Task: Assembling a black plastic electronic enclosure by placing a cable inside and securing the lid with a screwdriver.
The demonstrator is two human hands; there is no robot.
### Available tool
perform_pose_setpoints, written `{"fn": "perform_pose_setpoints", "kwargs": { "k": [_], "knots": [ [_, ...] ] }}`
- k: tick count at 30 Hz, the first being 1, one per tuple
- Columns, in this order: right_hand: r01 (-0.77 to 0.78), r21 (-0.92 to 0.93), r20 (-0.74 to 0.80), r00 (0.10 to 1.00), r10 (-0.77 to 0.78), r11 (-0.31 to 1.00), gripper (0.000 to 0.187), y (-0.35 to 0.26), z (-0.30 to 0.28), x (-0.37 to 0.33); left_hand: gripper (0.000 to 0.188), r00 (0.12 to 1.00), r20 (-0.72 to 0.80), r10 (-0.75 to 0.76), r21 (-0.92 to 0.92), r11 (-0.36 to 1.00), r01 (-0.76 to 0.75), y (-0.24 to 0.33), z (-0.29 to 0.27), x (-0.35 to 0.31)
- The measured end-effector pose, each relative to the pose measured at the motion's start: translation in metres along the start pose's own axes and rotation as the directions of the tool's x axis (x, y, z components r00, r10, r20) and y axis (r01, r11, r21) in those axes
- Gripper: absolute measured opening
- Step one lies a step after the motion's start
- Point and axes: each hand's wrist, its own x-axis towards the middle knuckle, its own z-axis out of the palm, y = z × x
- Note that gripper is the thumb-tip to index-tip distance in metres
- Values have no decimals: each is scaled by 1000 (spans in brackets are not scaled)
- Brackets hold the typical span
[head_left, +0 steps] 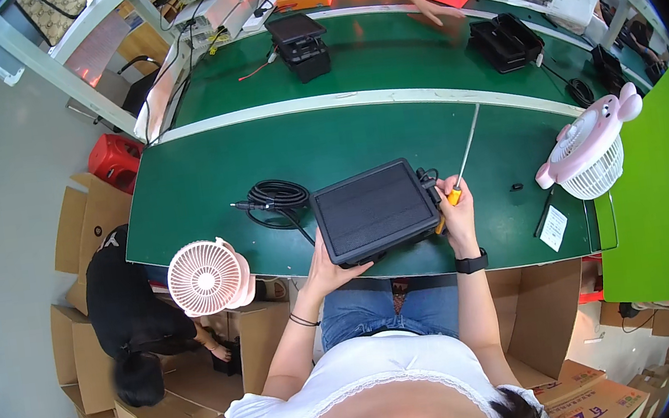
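Note:
A flat black plastic case (377, 212) with a ribbed lid lies tilted over the front edge of the green table. My left hand (330, 270) grips its lower left corner, thumb along the side and fingers beneath. At the case's right side, my right hand (460, 214) is closed round a screwdriver (469, 145) with a yellow handle; its long shaft points up and away from the case. The right fingers are also close to the case's side, where a latch or cable partly shows. A coiled black cable (277, 203) with a plug lies just left of the case.
A pink fan (207, 276) stands at the left edge, a rabbit-eared fan (590, 148) at the right. Nearby lie a small black part (516, 187), a black pen (545, 214) and a paper slip (553, 229). Across the ledge sit more black cases (498, 44). A person (129, 301) bends over cardboard boxes.

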Motion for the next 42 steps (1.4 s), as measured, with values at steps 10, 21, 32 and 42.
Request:
{"fn": "perform_pose_setpoints", "kwargs": {
  "k": [10,21,32,42],
  "knots": [
    [-1,-106,-89,996,-8,994,18,2,-10,-2,108,952,-306,-25,14,999,31,-28,-17,45],
    [-56,-216,-69,997,42,975,16,23,-36,-8,90,492,-871,15,214,912,351,-112,-99,151],
    [-87,-294,-113,992,55,952,18,22,-34,-6,96,126,-992,-16,62,807,587,-121,-95,199],
    [-102,-287,-214,976,40,952,17,21,-27,-4,64,832,-539,-130,68,978,197,-110,-17,364]
  ]
}}
